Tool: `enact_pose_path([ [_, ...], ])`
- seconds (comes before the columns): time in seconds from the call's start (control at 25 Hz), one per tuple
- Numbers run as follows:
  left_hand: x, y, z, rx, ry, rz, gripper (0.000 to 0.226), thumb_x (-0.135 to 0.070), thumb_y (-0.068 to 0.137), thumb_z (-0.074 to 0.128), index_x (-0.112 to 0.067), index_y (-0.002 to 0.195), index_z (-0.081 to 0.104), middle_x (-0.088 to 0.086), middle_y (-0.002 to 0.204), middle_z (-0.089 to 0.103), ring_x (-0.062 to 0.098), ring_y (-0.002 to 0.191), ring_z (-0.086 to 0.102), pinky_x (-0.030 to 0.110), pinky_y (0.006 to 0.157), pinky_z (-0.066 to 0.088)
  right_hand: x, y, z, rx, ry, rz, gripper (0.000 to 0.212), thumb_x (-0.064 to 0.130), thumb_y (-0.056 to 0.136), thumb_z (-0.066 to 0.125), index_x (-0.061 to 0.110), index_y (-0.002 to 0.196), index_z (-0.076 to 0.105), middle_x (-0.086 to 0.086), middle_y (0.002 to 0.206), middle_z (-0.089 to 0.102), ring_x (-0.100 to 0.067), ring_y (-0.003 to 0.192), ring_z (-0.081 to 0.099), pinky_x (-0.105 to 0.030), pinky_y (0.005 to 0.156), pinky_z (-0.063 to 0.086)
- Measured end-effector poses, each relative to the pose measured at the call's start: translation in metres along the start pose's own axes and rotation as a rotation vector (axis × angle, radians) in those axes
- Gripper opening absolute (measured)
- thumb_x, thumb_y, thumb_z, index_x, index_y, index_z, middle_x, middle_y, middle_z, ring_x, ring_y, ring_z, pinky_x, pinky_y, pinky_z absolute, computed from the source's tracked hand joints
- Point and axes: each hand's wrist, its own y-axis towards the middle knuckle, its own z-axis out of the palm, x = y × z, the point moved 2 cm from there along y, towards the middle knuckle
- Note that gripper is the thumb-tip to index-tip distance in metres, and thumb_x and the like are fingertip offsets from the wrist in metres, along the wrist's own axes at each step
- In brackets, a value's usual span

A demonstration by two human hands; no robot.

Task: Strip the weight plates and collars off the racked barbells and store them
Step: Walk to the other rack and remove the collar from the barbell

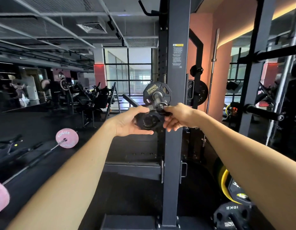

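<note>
Holding a small black plate [148, 121] w/ both hands, out in front of the rack upright [173, 113]. My left hand [129, 122] cups it from the left: thumb on top edge, fingers curled under the bottom. My right hand [178, 116] pinches the right edge, thumb up top, fingers wrapped behind. Plate sits just below the end of the barbell sleeve [158, 98] and looks clear of it, though the dark blur makes that hard to call. A Hammer Strength plate [152, 92] is on that sleeve, up against the rack. Further left on the floor, a barbell w/ pink plate [67, 138]. Bottom right, a 10KG plate [230, 213] near a yellow-rimmed plate [226, 185].
</note>
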Motion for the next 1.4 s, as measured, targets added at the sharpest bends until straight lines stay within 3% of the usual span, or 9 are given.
enact_pose_path([
  [0.24, -0.014, -0.048, -0.040, -0.259, 0.194, 0.100, 0.071, 0.010, 0.078, 0.070, -0.013, 0.139, 0.041, 0.013, 0.103, 0.066, 0.023, 0.086, 0.066, 0.046, 0.096, 0.052, 0.007, 0.012, 0.049, 0.189, 0.011, -0.102, 0.045, 0.033, 0.104, 0.036, -0.010, 0.114, 0.048, -0.018, 0.076, 0.066, -0.025, 0.055, 0.066, -0.028, 0.046, 0.054],
  [0.36, -0.020, -0.064, -0.048, -0.370, 0.395, 0.122, 0.074, 0.008, 0.075, 0.075, -0.013, 0.140, 0.046, 0.006, 0.121, 0.061, 0.019, 0.101, 0.064, 0.030, 0.084, 0.053, 0.011, 0.023, 0.072, 0.199, 0.053, -0.175, 0.033, 0.026, 0.105, 0.036, -0.003, 0.121, 0.041, -0.019, 0.082, 0.064, -0.026, 0.055, 0.065, -0.029, 0.044, 0.054],
  [0.48, -0.016, -0.080, -0.073, -0.471, 0.508, 0.120, 0.083, 0.006, 0.069, 0.080, -0.022, 0.140, 0.047, -0.003, 0.142, 0.041, 0.010, 0.118, 0.050, 0.022, 0.073, 0.050, 0.018, 0.037, 0.100, 0.234, 0.073, -0.251, 0.020, 0.022, 0.104, 0.040, 0.008, 0.118, 0.039, -0.018, 0.088, 0.060, -0.025, 0.056, 0.064, -0.029, 0.041, 0.053],
  [0.6, -0.010, -0.083, -0.105, -0.486, 0.550, 0.145, 0.083, 0.010, 0.070, 0.078, -0.024, 0.139, 0.047, -0.006, 0.142, 0.039, -0.013, 0.089, 0.052, 0.015, 0.067, 0.054, 0.019, 0.066, 0.122, 0.206, 0.023, -0.308, 0.017, 0.021, 0.101, 0.048, 0.006, 0.109, 0.050, -0.013, 0.095, 0.059, -0.023, 0.062, 0.063, -0.032, 0.047, 0.057],
  [0.76, -0.008, -0.075, -0.155, -0.481, 0.641, 0.186, 0.083, 0.011, 0.072, 0.077, -0.023, 0.141, 0.045, -0.002, 0.151, 0.033, -0.007, 0.096, 0.051, -0.001, 0.053, 0.044, 0.024, 0.113, 0.154, 0.205, 0.041, -0.339, 0.007, 0.014, 0.097, 0.055, 0.014, 0.091, 0.058, -0.007, 0.089, 0.062, -0.019, 0.063, 0.064, -0.028, 0.051, 0.058],
  [0.88, -0.008, -0.062, -0.214, -0.453, 0.670, 0.162, 0.086, 0.009, 0.069, 0.079, -0.027, 0.140, 0.045, -0.003, 0.151, 0.032, 0.006, 0.121, 0.042, 0.003, 0.061, 0.046, 0.030, 0.151, 0.192, 0.215, 0.049, -0.339, 0.011, 0.004, 0.097, 0.053, 0.007, 0.106, 0.058, -0.004, 0.091, 0.060, -0.014, 0.061, 0.067, -0.025, 0.056, 0.059],
  [1.08, 0.016, -0.021, -0.287, -0.351, 0.669, 0.093, 0.093, 0.007, 0.060, 0.084, -0.036, 0.134, 0.047, -0.009, 0.145, 0.039, 0.019, 0.132, 0.045, 0.039, 0.107, 0.041, 0.025, 0.201, 0.241, 0.179, 0.008, -0.263, 0.038, -0.016, 0.089, 0.049, -0.002, 0.125, 0.054, -0.009, 0.114, 0.057, -0.016, 0.062, 0.067, -0.027, 0.068, 0.057],
  [1.24, 0.041, 0.036, -0.333, -0.290, 0.710, 0.066, 0.098, 0.014, 0.059, 0.082, -0.031, 0.137, 0.043, -0.004, 0.132, 0.053, 0.021, 0.124, 0.052, 0.039, 0.104, 0.046, 0.008, 0.255, 0.265, 0.106, -0.155, -0.180, 0.050, -0.018, 0.073, 0.057, 0.005, 0.117, 0.061, -0.011, 0.117, 0.066, -0.030, 0.098, 0.065, -0.041, 0.085, 0.055],
  [1.4, 0.080, 0.095, -0.384, -0.313, 0.734, -0.028, 0.098, 0.004, 0.059, 0.086, -0.030, 0.137, 0.039, -0.001, 0.137, 0.049, 0.021, 0.127, 0.046, 0.045, 0.106, 0.043, -0.024, 0.318, 0.288, 0.110, -0.222, -0.089, 0.055, -0.016, 0.073, 0.058, 0.007, 0.123, 0.061, -0.009, 0.121, 0.066, -0.030, 0.109, 0.064, -0.033, 0.084, 0.053],
])
